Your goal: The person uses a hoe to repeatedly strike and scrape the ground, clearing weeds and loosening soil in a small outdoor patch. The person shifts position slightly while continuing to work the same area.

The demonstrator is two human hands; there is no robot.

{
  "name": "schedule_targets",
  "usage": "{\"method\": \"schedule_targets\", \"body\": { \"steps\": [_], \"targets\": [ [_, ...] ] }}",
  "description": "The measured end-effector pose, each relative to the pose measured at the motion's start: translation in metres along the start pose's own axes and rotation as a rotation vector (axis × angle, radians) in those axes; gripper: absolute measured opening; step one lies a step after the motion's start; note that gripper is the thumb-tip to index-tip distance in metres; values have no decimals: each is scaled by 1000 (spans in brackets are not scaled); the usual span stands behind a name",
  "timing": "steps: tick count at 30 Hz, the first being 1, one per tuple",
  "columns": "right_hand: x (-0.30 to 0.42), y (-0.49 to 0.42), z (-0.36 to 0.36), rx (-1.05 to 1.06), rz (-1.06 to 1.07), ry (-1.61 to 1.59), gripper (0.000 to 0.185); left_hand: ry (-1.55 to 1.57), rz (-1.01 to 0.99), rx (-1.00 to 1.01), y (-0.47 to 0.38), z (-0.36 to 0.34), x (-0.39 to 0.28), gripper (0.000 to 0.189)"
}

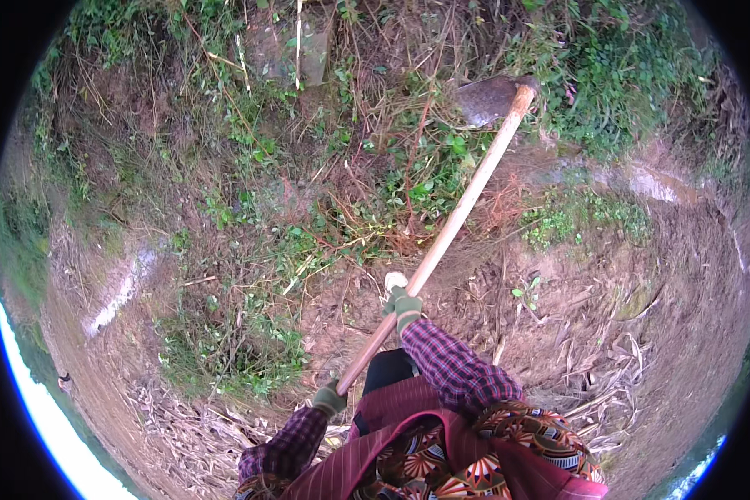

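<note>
Both gloved hands grip the long wooden handle of a hoe [459, 212]. My left hand [329, 400], in a green glove, is closed around the handle's near end. Farther up the shaft, my right hand [405, 307] is closed on it, in a green glove as well. The handle slants up and to the right, away from my body. At its far end the broad, dark metal blade [487, 100] points left, among the grass and vines on the bank. Grass hides part of the blade's edge.
Leafy weeds [440, 169] and thin stems cover the bank before me. Dry stalks and husks [606, 387] lie on the soil at both sides of my legs. Water shows in a ditch [656, 184] at right and a wet patch [122, 294] at left. A distant person [65, 382] is at far left.
</note>
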State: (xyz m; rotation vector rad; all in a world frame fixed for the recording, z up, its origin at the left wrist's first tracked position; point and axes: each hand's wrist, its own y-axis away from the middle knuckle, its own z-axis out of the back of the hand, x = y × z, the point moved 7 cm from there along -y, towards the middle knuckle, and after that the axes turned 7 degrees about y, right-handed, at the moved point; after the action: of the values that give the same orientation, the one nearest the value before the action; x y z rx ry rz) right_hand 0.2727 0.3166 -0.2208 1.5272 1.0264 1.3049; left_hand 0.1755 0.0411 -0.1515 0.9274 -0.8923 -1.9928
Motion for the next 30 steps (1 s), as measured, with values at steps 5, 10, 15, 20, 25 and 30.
{"method": "schedule_targets", "body": {
  "steps": [5,10,15,20,25,30],
  "targets": [
    [-102,69,81,-189,-200,90,12,79,-78,122,115,-47,60,33],
    [-92,37,136,-141,45,576,21,-47,130,325,127,-26,-24,44],
    [-19,45,178,334,208,818,25,-161,459,390,110,23,-133,33],
    [63,21,318,119,87,557,14,-570,331,290,66,47,-110,37],
    [120,-10,413,86,-27,630,16,-561,316,163,86,24,-175,33],
    [203,-6,433,272,-20,522,15,-464,399,182,147,-65,-278,36]
  ]
}}
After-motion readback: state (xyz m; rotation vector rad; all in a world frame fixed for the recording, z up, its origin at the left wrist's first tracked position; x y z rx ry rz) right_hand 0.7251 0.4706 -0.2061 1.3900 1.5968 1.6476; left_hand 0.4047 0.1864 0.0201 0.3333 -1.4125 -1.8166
